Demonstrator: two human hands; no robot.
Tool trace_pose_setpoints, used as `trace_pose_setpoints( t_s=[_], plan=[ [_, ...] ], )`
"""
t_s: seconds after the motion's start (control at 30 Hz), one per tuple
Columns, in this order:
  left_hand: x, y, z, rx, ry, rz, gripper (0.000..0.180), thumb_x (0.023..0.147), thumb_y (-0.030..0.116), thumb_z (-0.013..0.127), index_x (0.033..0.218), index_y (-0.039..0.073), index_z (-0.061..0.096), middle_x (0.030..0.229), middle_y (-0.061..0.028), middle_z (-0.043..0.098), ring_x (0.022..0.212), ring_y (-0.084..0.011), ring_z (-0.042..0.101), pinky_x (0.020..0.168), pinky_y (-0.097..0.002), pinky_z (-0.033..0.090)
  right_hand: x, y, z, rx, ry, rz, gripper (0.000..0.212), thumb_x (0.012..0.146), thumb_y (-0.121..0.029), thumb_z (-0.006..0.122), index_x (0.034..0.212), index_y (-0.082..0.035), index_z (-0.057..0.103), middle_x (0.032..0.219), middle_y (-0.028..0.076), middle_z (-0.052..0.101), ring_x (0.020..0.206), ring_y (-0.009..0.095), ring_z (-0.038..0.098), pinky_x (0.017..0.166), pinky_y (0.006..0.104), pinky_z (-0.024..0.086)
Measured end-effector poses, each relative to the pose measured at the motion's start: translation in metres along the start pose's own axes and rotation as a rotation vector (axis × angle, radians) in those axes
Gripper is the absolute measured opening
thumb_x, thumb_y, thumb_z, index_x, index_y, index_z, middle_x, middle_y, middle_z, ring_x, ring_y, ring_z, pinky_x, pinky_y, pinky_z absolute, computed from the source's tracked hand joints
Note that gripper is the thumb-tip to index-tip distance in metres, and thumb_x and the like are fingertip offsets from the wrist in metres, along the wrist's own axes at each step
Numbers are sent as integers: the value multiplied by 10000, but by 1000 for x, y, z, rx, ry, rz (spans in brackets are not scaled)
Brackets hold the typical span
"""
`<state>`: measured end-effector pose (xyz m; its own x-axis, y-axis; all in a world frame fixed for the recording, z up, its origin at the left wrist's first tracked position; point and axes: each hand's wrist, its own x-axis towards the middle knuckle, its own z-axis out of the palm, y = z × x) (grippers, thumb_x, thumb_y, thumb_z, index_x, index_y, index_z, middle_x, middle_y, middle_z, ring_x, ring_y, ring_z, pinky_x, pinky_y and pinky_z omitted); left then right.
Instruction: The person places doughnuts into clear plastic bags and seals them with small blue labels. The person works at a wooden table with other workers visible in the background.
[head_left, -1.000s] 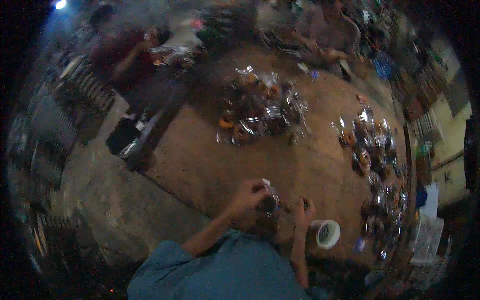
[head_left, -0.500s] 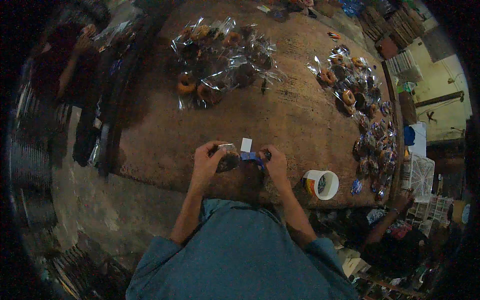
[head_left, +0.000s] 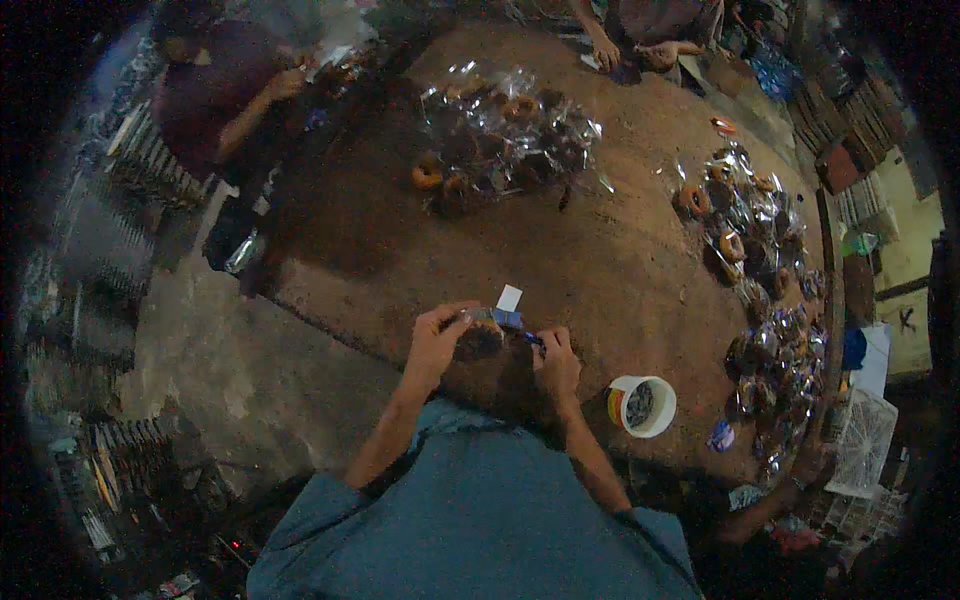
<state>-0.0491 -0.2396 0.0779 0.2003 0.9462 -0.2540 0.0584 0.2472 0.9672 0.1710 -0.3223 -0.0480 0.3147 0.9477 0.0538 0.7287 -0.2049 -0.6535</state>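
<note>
My left hand [head_left: 435,343] pinches the top of a clear plastic bag with a dark, round, doughnut-like thing [head_left: 480,343] in it, held just above the table. My right hand [head_left: 557,362] is closed on a slim blue thing [head_left: 530,336], too blurred to name. Its far end meets a blue piece [head_left: 507,318] at the bag's mouth, from which a small white card [head_left: 509,298] stands up. Between my two hands the bag and the blue piece seem to touch.
Bagged doughnut-like rings lie in a far heap [head_left: 510,130] and along the right edge [head_left: 775,290] of the brown table [head_left: 370,250]. A white tub [head_left: 643,406] with grey bits stands right of my right hand. Other people work at far left [head_left: 220,95], far right [head_left: 660,25] and near right.
The whole view has shifted and turned. The blue thing in my right hand now points up-left at the bag's mouth, and my right hand sits lower relative to my left.
</note>
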Motion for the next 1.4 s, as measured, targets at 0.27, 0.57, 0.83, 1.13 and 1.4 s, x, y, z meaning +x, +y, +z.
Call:
trace_pose_setpoints(
  t_s=[0.27,0.57,0.83,1.13,1.4],
  plan=[
    [-25,48,28,-111,-311,-44,413,925,26,678,1331,24,598,1093,-71,710,962,-138,676,885,-285,535,16,-38,-102,739,-47,220,221,886,-25,598,1063,-58,727,945,85,742,900,179,693,796,337,549],
    [-24,81,57,157,-705,270,284,920,-8,660,1204,11,679,1117,-40,670,1026,-127,636,897,-297,522,-7,-89,-167,962,-279,4,196,916,-50,596,1081,-7,693,960,41,706,889,97,637,779,280,516],
    [-8,61,46,264,-554,233,195,934,67,683,1113,-1,717,1026,-62,726,939,-126,657,861,-302,530,-11,-102,-126,1126,-56,255,277,938,-76,594,1193,0,671,962,34,681,802,86,618,686,246,504],
    [51,37,12,286,-594,198,278,936,112,709,1193,12,681,977,-89,743,871,-138,694,792,-289,546,24,-120,-81,677,61,403,241,963,-239,687,1056,-17,711,793,-2,664,654,55,553,584,233,448],
    [67,33,-3,-40,-601,177,333,922,93,704,1240,11,642,961,-72,726,881,-129,675,774,-283,543,38,-161,-81,587,52,265,177,952,-163,714,962,13,717,775,27,688,684,103,595,615,294,483]
  ],
)
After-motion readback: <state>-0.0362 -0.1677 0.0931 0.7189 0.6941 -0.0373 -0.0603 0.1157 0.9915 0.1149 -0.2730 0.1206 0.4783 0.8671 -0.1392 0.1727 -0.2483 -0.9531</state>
